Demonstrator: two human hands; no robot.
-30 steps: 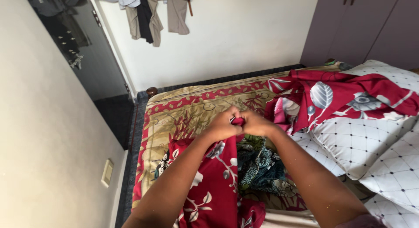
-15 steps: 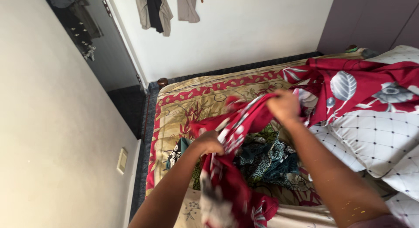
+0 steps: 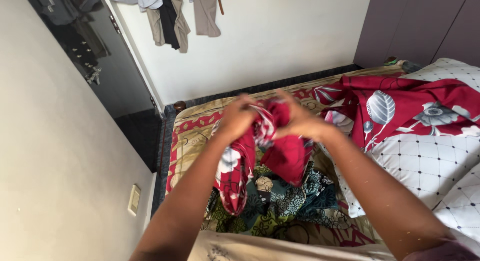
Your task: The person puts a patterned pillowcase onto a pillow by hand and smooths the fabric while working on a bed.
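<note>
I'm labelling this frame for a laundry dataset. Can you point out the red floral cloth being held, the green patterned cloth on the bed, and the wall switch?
red floral cloth (image 3: 287, 156), head view, its hanging fold.
green patterned cloth (image 3: 280, 201), head view, its middle.
wall switch (image 3: 133, 200), head view, its plate.

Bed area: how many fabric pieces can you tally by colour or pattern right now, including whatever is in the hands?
Red floral cloth: 2, one held up by the left hand and right hand, one heaped by the pillows
White dotted-grid pillows: 2
Green and teal patterned cloth: 1
Beige and red bedsheet: 1
Total: 6
</note>
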